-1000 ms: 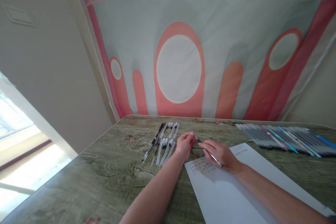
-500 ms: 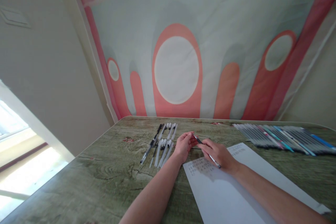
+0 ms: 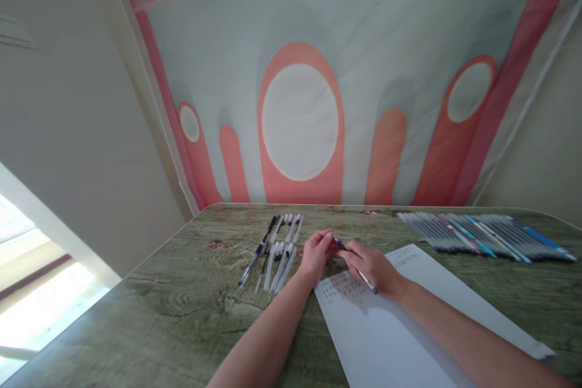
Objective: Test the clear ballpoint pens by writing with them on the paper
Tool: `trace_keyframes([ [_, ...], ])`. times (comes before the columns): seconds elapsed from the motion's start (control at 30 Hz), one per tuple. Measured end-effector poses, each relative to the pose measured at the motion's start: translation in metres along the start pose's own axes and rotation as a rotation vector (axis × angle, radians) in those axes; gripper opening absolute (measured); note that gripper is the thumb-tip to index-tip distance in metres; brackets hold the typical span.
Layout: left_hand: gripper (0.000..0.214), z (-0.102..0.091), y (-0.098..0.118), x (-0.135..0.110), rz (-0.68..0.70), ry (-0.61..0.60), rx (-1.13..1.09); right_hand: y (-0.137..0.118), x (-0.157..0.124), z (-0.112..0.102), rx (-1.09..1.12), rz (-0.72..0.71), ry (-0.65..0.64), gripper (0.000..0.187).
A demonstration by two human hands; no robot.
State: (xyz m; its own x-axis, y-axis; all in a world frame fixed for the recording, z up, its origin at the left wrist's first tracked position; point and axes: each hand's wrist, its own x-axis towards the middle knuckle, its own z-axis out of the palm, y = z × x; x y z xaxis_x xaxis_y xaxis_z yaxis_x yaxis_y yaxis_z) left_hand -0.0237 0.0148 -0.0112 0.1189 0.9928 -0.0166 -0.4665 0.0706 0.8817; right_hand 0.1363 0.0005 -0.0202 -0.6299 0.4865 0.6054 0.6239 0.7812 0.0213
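A slim pen (image 3: 366,282) with a clear barrel and a dark grip slants between my two hands. My right hand (image 3: 373,270) is closed round its middle, above the white paper (image 3: 409,327). At the pen's upper end, the fingers of my left hand (image 3: 314,254) are pinched together around the tip; just what they grip there is partly hidden. Small rows of handwritten marks show on the paper's upper part. Left of my left hand lie several translucent white pen parts (image 3: 280,267) in two rows, beside black pens (image 3: 260,250).
A long row of pens or refills (image 3: 482,236), some coloured, lies at the back right of the wood-patterned table (image 3: 173,309). Behind the table's far edge hangs a pink and pale grey-green backdrop (image 3: 300,194). Bright light enters at the lower left.
The whole view has shifted slightly, so things on the table sit a little farther left. Both hands keep nearly the same hold on the pen.
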Motion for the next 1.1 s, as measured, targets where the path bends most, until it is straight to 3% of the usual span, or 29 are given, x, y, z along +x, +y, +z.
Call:
trace_keyframes([
  [0.43, 0.035, 0.003, 0.000, -0.001, 0.028, -0.011, 0.034, 0.001, 0.000, 0.002, -0.004, -0.002, 0.040, 0.030],
  [0.8, 0.046, -0.001, 0.000, 0.000, 0.033, -0.043, -0.074, -0.003, 0.006, -0.004, 0.044, 0.072, -0.031, 0.036],
  [0.93, 0.044, -0.007, 0.000, 0.008, 0.074, 0.055, -0.121, -0.006, 0.006, -0.014, 0.169, 0.073, -0.021, 0.043],
  [1.1, 0.041, -0.016, 0.003, 0.016, 0.130, 0.164, -0.138, -0.007, 0.006, -0.016, 0.194, 0.216, 0.039, 0.023],
])
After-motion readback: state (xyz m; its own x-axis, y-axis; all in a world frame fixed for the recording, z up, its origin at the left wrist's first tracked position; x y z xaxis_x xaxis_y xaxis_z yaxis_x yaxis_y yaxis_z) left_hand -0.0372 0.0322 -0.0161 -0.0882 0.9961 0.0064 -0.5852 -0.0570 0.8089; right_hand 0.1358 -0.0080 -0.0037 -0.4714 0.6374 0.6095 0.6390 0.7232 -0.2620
